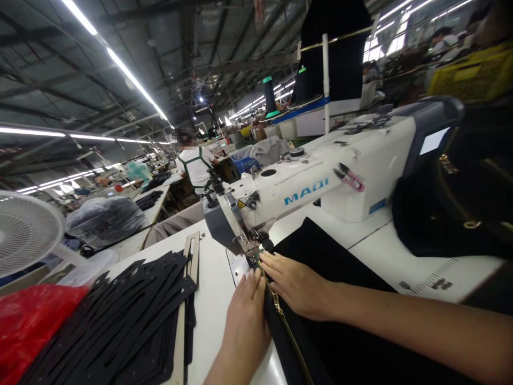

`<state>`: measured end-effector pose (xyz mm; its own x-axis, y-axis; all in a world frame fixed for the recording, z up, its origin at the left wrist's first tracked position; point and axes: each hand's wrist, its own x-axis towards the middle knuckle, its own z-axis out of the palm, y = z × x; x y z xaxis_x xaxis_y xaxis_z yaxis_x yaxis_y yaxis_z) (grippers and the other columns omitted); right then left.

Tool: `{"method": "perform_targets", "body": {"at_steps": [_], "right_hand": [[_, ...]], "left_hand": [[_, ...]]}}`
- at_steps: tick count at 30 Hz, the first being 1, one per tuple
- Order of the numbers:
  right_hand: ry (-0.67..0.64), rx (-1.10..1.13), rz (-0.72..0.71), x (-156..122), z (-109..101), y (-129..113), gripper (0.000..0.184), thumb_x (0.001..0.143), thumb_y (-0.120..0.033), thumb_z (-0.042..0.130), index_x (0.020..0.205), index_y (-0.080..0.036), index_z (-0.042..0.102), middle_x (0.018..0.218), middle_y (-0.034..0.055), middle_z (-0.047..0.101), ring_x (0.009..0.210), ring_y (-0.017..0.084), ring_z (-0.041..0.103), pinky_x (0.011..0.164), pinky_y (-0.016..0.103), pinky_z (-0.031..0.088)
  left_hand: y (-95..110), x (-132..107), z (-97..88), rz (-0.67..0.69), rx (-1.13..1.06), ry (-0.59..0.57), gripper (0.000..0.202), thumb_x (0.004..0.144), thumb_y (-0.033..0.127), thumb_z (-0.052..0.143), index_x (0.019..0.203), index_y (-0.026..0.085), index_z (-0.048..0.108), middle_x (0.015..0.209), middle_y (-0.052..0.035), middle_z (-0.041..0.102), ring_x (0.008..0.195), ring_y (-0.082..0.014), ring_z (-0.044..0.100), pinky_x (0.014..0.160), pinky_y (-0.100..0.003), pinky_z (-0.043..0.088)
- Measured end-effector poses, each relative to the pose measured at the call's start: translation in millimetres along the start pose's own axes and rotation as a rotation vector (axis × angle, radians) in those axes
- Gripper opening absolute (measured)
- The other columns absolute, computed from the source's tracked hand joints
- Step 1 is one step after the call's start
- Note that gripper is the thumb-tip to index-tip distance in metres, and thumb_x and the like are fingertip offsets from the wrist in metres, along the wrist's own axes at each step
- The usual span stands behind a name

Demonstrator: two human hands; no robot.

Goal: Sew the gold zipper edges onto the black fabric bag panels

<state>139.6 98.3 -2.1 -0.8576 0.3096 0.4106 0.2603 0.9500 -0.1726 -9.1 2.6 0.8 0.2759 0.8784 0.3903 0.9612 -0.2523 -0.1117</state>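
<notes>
Now left hand [246, 315] and right hand [298, 286] are pressing open-palmed on limp black fabric [320, 251], flanking zipper [286, 326] before sewing machine [304, 187].

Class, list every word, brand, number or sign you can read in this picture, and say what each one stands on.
"MAQI": blue letters on the arm of the white sewing machine.
Yellow warning sticker by the needle: too small to read.
Blue label at the machine's base: blurred.
Printed ruler marks on the table: numbers too blurred to read.
Screen on the machine: glare, nothing readable.
</notes>
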Motion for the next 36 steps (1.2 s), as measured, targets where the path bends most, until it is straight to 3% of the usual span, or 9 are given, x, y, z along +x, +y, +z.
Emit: {"method": "perform_targets", "body": {"at_steps": [12, 20, 23, 26, 29, 31, 33, 36], "right_hand": [[0.014, 0.043, 0.03, 4, 1, 8, 0.042, 0.091, -0.019, 0.034, 0.124, 0.003, 0.047, 0.132, 0.0211, 0.045, 0.126, 0.027, 0.036, 0.108, 0.039, 0.027], [0.059, 0.174, -0.135, 13, -10, 24, 0.027, 0.09, -0.015, 0.038, 0.108, -0.008, 0.057, 0.119, 0.0148, 0.054, 0.11, 0.022, 0.048, 0.096, 0.037, 0.04], [0.071, 0.149, -0.129, 0, -13, 15, 0.017, 0.089, -0.018, 0.044, 0.094, -0.011, 0.059, 0.103, 0.0124, 0.059, 0.095, 0.023, 0.052, 0.086, 0.041, 0.045], [0.064, 0.046, -0.055, -21, -26, -5, 0.021, 0.087, -0.011, 0.038, 0.085, -0.011, 0.059, 0.088, 0.0115, 0.059, 0.08, 0.023, 0.054, 0.072, 0.043, 0.049], [0.037, 0.098, -0.111, -44, -50, -29, 0.023, 0.08, -0.012, 0.045, 0.096, -0.012, 0.061, 0.102, 0.0133, 0.061, 0.092, 0.024, 0.056, 0.084, 0.04, 0.048], [-0.008, 0.095, -0.205, -56, -61, -40, 0.037, 0.074, -0.016, 0.052, 0.11, -0.009, 0.059, 0.117, 0.0153, 0.058, 0.107, 0.025, 0.054, 0.091, 0.034, 0.046], [0.001, 0.014, -0.254, -63, -59, -45, 0.05, 0.07, -0.017, 0.054, 0.118, -0.002, 0.055, 0.124, 0.0188, 0.054, 0.114, 0.028, 0.05, 0.093, 0.034, 0.047], [0.13, -0.041, -0.295, -64, -34, -43, 0.046, 0.072, -0.011, 0.047, 0.115, 0.001, 0.057, 0.118, 0.0201, 0.058, 0.111, 0.028, 0.053, 0.094, 0.037, 0.046]], "left_hand": [[-4, 10, -0.2, 0.037, -0.037, 0.079, 0.045, 0.069, 0.004, 0.038, 0.11, 0.006, 0.057, 0.115, -0.0182, 0.061, 0.106, -0.0281, 0.059, 0.09, -0.043, 0.051], [0, 12, -4.5, -0.083, -0.116, 0.06, 0.044, 0.068, 0.002, 0.039, 0.105, 0.007, 0.061, 0.111, -0.0165, 0.063, 0.102, -0.0279, 0.06, 0.089, -0.043, 0.052], [7, 3, -8.2, -0.074, -0.145, 0.049, 0.046, 0.066, 0.002, 0.04, 0.107, 0.008, 0.061, 0.114, -0.0148, 0.063, 0.104, -0.0273, 0.06, 0.092, -0.044, 0.05], [17, -8, -10.1, -0.083, -0.175, 0.062, 0.044, 0.069, 0.002, 0.04, 0.107, 0.009, 0.061, 0.114, -0.0143, 0.063, 0.105, -0.0263, 0.06, 0.093, -0.044, 0.049], [26, -17, -10.5, -0.114, -0.188, 0.096, 0.044, 0.069, 0.002, 0.041, 0.108, 0.01, 0.059, 0.114, -0.0143, 0.063, 0.104, -0.0258, 0.06, 0.092, -0.044, 0.05], [29, -20, -10.9, -0.131, -0.194, 0.1, 0.044, 0.069, 0.002, 0.042, 0.109, 0.01, 0.059, 0.114, -0.0145, 0.063, 0.104, -0.0261, 0.06, 0.092, -0.044, 0.05], [30, -21, -11.1, -0.141, -0.202, 0.097, 0.043, 0.069, 0.002, 0.043, 0.108, 0.01, 0.059, 0.113, -0.0148, 0.063, 0.104, -0.0265, 0.061, 0.092, -0.044, 0.05], [30, -20, -10.5, -0.146, -0.202, 0.105, 0.04, 0.07, 0.002, 0.046, 0.108, 0.01, 0.059, 0.113, -0.0147, 0.064, 0.103, -0.0264, 0.061, 0.094, -0.045, 0.049]]}}
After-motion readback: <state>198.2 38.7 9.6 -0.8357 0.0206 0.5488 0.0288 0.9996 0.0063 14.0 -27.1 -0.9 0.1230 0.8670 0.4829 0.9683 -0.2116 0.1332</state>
